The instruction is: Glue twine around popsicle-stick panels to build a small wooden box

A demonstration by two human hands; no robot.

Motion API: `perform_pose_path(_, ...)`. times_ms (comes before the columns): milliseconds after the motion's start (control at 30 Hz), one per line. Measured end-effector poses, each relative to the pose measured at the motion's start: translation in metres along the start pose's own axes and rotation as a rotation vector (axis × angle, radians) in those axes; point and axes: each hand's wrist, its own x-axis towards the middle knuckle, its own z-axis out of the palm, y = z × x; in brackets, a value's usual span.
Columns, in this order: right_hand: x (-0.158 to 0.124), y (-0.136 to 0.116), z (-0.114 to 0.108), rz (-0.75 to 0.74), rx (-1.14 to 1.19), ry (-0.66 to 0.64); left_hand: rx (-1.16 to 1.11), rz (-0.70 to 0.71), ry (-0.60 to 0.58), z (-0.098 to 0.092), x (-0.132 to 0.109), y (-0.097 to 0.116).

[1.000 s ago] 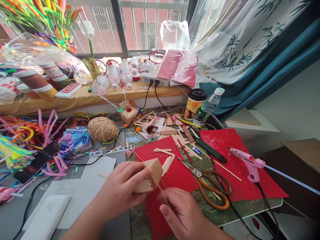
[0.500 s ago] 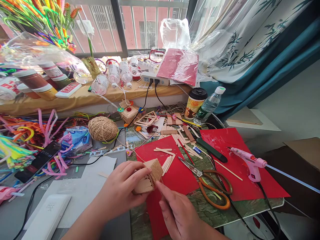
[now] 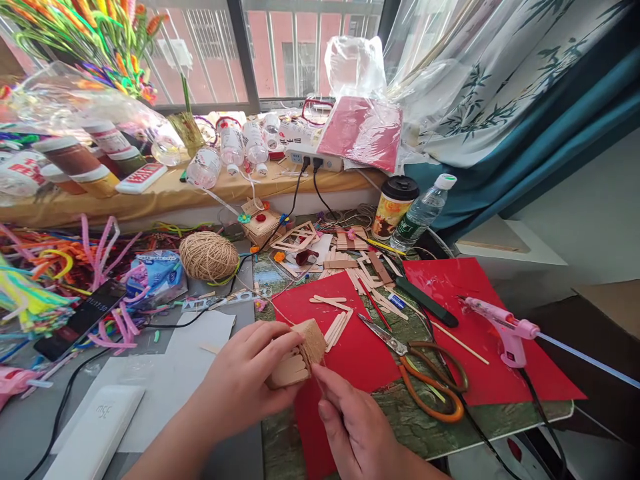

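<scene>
My left hand [image 3: 255, 367] is wrapped round a small craft-stick box [image 3: 291, 369], tilted, with its rounded stick ends toward me. Jute twine [image 3: 313, 340] is wound in close rows round the box's far right end. My right hand [image 3: 353, 417] is at the box's lower right edge. Its index finger touches the wound part, and a thin strand shows between that finger and the thumb. A ball of jute twine [image 3: 209, 257] lies behind on the left, and a strand runs from there toward the box.
Red sheets [image 3: 367, 363] lie under loose craft sticks [image 3: 339, 329]. Orange-handled scissors [image 3: 434, 373] and a pink glue gun [image 3: 500, 327] are on the right. A water bottle [image 3: 423, 213] and lidded cup [image 3: 395, 207] stand behind. At left are a white power bank [image 3: 97, 430] and pipe cleaners [image 3: 30, 293].
My right index finger has bent slightly, with the twine strand showing more clearly beneath it. The left hand and box keep nearly the same pose; the whole view has shifted a little.
</scene>
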Motion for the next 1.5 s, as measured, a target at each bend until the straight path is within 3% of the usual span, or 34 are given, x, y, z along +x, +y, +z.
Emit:
perform_pose_path(267, -0.001, 0.003, 0.006, 0.129, 0.137, 0.016, -0.042, -0.137, -0.069, -0.006, -0.001, 0.007)
perform_pose_path(667, -0.002, 0.004, 0.017, 0.135, 0.231, -0.022, -0.087, -0.229, -0.146, -0.008, -0.002, 0.010)
perform_pose_path(1033, 0.001, 0.004, 0.011, 0.130, 0.152, -0.003, -0.112, -0.313, -0.193, -0.006, -0.003, 0.009)
perform_pose_path(1300, 0.003, 0.003, -0.005, -0.010, 0.039, 0.186, -0.129, -0.319, -0.211, -0.008, -0.005, 0.007)
perform_pose_path(1500, 0.016, 0.014, -0.009, 0.220, 0.350, 0.285, -0.188, -0.216, -0.316, -0.012, -0.001, 0.003)
